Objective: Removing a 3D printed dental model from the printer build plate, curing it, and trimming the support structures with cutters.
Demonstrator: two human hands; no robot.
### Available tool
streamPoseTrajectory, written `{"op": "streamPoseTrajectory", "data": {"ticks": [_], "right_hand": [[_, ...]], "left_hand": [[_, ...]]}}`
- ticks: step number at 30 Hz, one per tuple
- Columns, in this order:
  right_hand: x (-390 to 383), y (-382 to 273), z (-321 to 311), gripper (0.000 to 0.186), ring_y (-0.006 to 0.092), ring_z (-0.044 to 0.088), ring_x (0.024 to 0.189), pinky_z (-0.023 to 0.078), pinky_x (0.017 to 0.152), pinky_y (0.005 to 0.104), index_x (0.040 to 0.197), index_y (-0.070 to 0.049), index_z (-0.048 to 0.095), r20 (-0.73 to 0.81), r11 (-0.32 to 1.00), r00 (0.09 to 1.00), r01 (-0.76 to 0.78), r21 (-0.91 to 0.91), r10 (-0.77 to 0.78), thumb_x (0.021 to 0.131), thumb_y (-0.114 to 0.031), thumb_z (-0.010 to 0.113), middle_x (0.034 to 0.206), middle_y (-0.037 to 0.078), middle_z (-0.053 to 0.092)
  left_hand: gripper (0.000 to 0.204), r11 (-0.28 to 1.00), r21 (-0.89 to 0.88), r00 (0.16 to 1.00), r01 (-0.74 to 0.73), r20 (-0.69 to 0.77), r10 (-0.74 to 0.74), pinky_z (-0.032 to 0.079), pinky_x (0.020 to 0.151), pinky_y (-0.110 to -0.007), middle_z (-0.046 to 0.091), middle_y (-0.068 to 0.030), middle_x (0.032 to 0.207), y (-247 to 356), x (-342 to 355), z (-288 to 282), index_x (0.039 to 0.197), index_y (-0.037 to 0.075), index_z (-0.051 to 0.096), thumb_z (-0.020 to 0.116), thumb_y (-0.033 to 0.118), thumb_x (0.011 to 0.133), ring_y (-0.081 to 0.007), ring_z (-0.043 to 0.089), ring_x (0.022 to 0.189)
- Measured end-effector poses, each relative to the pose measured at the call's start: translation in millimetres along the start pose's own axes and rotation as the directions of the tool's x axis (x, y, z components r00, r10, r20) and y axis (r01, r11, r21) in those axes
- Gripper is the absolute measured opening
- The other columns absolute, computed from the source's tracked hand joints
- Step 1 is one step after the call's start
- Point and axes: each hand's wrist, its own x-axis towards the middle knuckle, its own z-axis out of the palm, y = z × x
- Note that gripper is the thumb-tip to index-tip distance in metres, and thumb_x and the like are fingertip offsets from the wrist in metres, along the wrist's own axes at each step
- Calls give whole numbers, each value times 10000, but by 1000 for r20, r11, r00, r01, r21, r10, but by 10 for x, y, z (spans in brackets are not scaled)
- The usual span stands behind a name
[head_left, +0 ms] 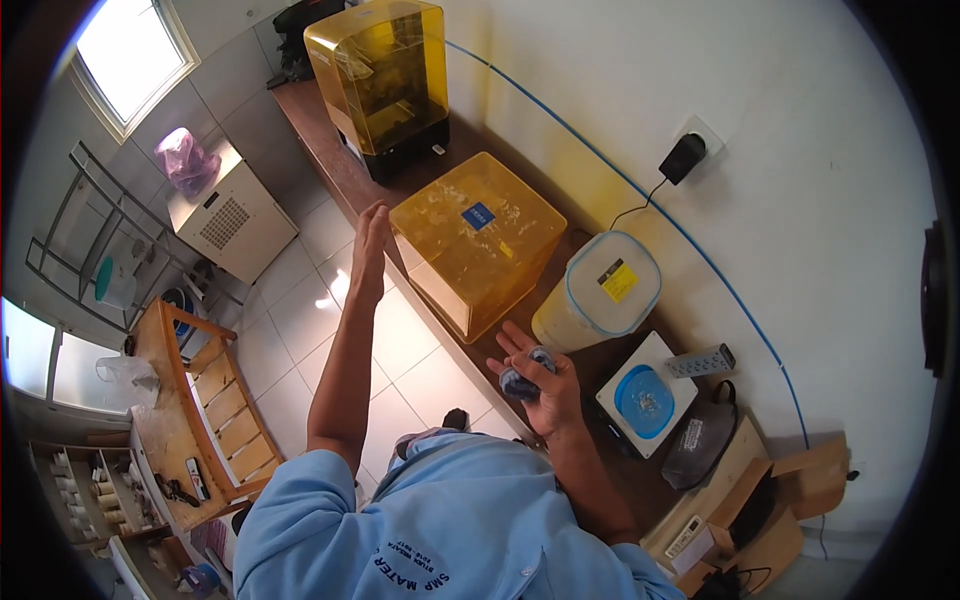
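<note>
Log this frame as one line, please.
left hand: flat beside amber cover | right hand: holding blue cloth | counter

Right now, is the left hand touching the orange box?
No, the left hand is raised flat in the air beside the orange box, not on it.

The left hand [369,245] is stretched out flat, its fingers [374,215] straight, right beside the yellow see-through box [478,255] on the brown table [330,150]. The right hand [535,385] is palm up and curls around a small dark blue thing [524,378]. Near it stands a pale tub with a blue-edged lid [602,290]. Beside that sits a white scale with a round blue dish [645,400]. A taller yellow machine [385,85] stands farther back.
</note>
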Motion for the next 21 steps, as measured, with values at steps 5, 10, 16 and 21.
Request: {"op": "streamPoseTrajectory", "data": {"ticks": [5, 10, 16, 21], "right_hand": [[296, -5, 241, 120, 295, 374, 1482, 560, 933, 339, 961, 83, 749, -100, 996, 993, 67, 51, -61, 858, 22, 750, 1307, 286, 640], [424, 41, 342, 69, 213, 574, 1216, 462, 1049, 351, 895, 50, 766, -37, 979, 989, 139, -151, -146, 848, -1, 772, 1064, 194, 717], [343, -91, 678, 109, 125, 664, 860, 293, 1198, 377, 819, 30, 758, 80, 875, 956, 291, -387, -283, 817, -60, 821, 841, 89, 729], [64, -807, 1176, 170, 384, 268, 1522, 383, 1151, 568, 943, 55, 766, 452, 760, 816, 538, -365, -361, 784, 33, 821, 1522, 354, 410]], "left_hand": [[677, 998, -66, 993, 25, 120, -16, 345, 1135, -415, 567, -198, 1372, 175, -69, 278, 1437, -1, 497, 546, 521, 1008, -298, 477, 1347], [564, 981, -188, 978, 50, 210, -9, 402, 1069, -359, 667, -140, 1227, 90, -24, 239, 1366, -7, 584, 624, 419, 999, -230, 575, 1203], [476, 956, -284, 996, -71, 38, 85, 429, 1031, -328, 683, -107, 1183, 285, 52, 98, 1291, -26, 629, 659, 347, 997, -181, 591, 1143], [362, 901, -188, 918, -391, -147, 368, 486, 1042, -390, 605, -138, 1349, 1394, 84, -311, 1336, -22, 596, 554, 205, 1056, -238, 581, 1270]]}}
